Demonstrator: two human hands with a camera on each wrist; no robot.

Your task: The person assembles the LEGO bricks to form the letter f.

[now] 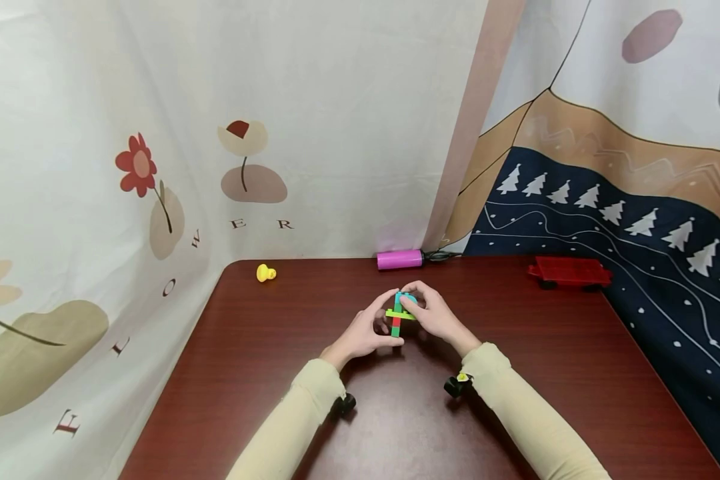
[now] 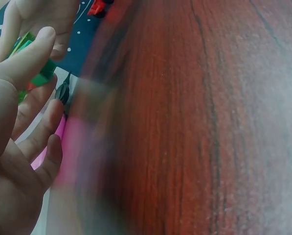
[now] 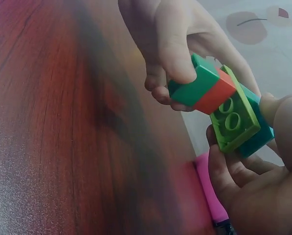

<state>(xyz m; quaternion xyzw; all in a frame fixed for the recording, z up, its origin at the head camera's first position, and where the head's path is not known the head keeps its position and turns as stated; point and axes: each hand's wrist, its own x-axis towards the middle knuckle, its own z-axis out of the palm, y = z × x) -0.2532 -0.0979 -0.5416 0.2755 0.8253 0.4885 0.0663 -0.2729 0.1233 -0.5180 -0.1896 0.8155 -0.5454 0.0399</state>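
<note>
Both hands hold a small stack of toy bricks (image 1: 396,322) over the middle of the brown table (image 1: 390,413). In the right wrist view the stack shows a green brick (image 3: 199,83) at one end, then a red brick (image 3: 216,95). A lime-green plate (image 3: 241,120) with round hollows beneath follows, and beyond it a blue brick (image 3: 263,129). My left hand (image 1: 363,331) grips the stack from the left, thumb on the green end and index finger near the top. From the right, my right hand (image 1: 437,312) pinches the blue top, partly hiding it.
A small yellow toy (image 1: 265,273) lies near the table's back left corner. At the back edge is a magenta cylinder (image 1: 399,259) with a black end. A red toy wagon (image 1: 570,272) stands at the back right. Printed cloth (image 1: 336,133) hangs behind the table.
</note>
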